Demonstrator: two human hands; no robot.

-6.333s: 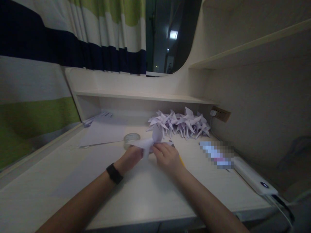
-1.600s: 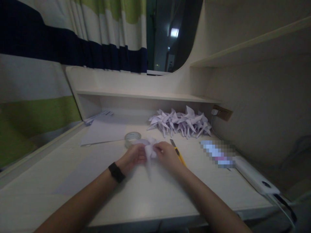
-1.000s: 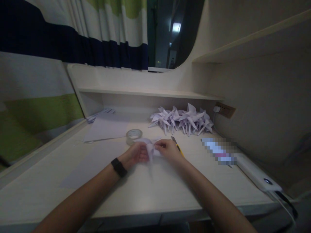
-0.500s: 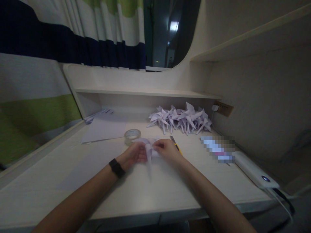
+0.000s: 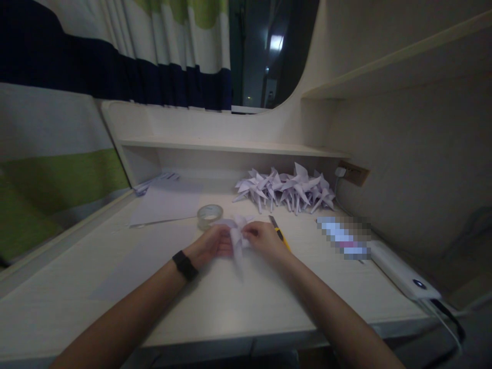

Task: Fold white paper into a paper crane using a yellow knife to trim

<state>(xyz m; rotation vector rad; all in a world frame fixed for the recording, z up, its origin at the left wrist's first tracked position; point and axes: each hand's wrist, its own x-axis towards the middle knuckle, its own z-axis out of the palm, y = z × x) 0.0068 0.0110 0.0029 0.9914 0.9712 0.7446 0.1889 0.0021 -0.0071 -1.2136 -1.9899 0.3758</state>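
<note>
In the head view, a small folded paper piece (image 5: 237,237) is pinched between both hands just above the tabletop (image 5: 246,302). The left hand (image 5: 212,246) is closed on the paper's left side, and the right hand (image 5: 264,241) is closed on its right side, the fingertips of the two almost meeting. A pointed flap of the paper hangs down between the hands toward the tabletop. A black wristband (image 5: 184,265) is worn on the left wrist.

Just beyond the left hand a roll of clear tape (image 5: 209,215) lies flat, and farther off on that side a flat sheet of paper (image 5: 165,206) is spread. Touching the far side of the right hand, a yellow utility knife (image 5: 280,235) lies on the tabletop. Well beyond both hands, a heap of folded paper shapes (image 5: 286,190) is gathered under the shelf (image 5: 230,147). Far to the right of the right hand, a white power bank (image 5: 403,270) is seen near the tabletop's edge.
</note>
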